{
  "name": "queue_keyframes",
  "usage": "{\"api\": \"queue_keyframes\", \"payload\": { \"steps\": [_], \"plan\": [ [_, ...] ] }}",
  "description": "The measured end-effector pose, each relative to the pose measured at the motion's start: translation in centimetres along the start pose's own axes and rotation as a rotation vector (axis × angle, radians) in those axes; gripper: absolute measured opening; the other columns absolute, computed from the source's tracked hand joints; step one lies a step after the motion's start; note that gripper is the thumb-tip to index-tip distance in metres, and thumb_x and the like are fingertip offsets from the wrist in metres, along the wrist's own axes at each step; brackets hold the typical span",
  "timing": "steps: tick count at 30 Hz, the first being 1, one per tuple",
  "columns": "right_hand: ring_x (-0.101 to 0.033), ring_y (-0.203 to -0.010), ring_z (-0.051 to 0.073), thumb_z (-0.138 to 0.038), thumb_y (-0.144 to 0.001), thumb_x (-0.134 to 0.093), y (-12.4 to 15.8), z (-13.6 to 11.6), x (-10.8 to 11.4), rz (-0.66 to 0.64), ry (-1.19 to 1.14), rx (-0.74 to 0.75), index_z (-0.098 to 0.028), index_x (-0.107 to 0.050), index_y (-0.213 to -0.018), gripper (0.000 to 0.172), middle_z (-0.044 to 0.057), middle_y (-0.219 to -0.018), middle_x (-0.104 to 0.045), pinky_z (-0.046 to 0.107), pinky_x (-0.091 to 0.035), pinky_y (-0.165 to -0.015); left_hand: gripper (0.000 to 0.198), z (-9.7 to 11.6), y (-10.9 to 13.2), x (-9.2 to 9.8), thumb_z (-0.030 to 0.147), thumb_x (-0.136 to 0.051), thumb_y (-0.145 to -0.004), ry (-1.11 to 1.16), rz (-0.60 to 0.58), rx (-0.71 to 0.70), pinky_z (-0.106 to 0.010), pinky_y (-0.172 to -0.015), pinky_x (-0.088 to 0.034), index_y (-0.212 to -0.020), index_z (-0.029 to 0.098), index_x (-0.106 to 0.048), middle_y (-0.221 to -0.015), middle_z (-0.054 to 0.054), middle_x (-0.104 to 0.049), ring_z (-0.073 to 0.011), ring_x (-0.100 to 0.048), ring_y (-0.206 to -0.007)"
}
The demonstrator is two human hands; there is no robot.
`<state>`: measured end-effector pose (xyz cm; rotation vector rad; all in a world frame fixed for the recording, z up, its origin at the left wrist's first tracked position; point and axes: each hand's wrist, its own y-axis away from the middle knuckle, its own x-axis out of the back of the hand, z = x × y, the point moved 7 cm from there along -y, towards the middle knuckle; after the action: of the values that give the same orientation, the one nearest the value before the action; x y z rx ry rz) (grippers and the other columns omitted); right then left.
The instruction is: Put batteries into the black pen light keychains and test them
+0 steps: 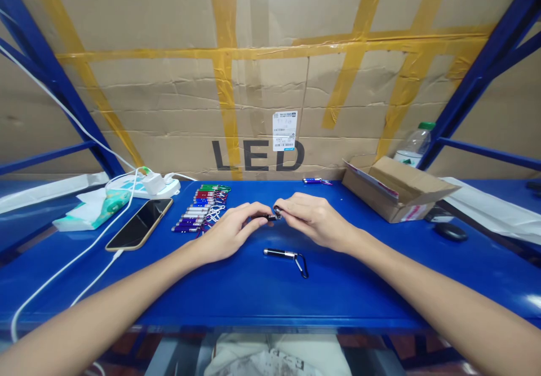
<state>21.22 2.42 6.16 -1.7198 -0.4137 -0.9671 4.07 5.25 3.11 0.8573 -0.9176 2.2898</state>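
My left hand [230, 230] pinches a small black keychain flashlight [270, 217] above the middle of the blue table. At its other end, the closed fingers of my right hand [316, 221] grip the black carabiner clip [277, 209]; the fingers hide part of both. Nearer to me lies a second black flashlight [279, 253], its carabiner [301, 265] pointing right. Left of my left hand, several flashlights in green, red, blue, silver and purple [198, 210] are lined up in a column with their clips to the right. A single blue flashlight [311, 181] rests at the back edge.
A phone [139, 225] with a white cable, a tissue pack [95, 209] and a power strip [141, 185] occupy the left. On the right are an open cardboard box [393, 190], a bottle [414, 145] and a black mouse-like object [450, 231]. Large cardboard [177, 100] stands behind.
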Motion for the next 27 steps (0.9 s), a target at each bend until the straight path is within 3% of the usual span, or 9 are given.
{"api": "queue_keyframes", "payload": {
  "steps": [12,23,27],
  "plan": [
    [-0.063,-0.082,0.019,-0.02,-0.113,-0.051,-0.1,0.1,-0.1,0.061,-0.069,-0.037,-0.016,-0.071,-0.112,0.021,0.007,-0.094,-0.075,0.032,-0.049,-0.078,0.021,0.3,0.0,0.6,0.033,-0.053,-0.112,0.087,0.094,0.008,-0.03,-0.098,-0.054,-0.126,0.024,-0.066,-0.121,-0.004,-0.078,-0.0194,-0.073,-0.11],
    [-0.069,-0.091,0.022,-0.026,-0.114,-0.048,0.3,1.0,-0.1,0.063,0.087,0.005,-0.016,-0.067,-0.131,0.027,0.011,-0.103,-0.078,0.034,-0.057,-0.082,0.022,-0.2,0.1,1.1,0.035,-0.051,-0.112,-0.012,0.172,0.04,-0.034,-0.096,-0.051,-0.125,0.023,-0.065,-0.11,-0.005,-0.079,-0.0216,-0.073,-0.105],
    [-0.067,-0.087,0.023,-0.028,-0.114,-0.048,0.3,1.3,-0.3,0.014,0.139,-0.008,-0.014,-0.066,-0.133,0.03,0.01,-0.097,-0.075,0.035,-0.057,-0.079,0.022,-0.3,0.0,1.2,0.035,-0.049,-0.112,-0.033,0.168,0.051,-0.035,-0.095,-0.05,-0.123,0.023,-0.064,-0.105,-0.003,-0.079,-0.0218,-0.073,-0.103]
  ]
}}
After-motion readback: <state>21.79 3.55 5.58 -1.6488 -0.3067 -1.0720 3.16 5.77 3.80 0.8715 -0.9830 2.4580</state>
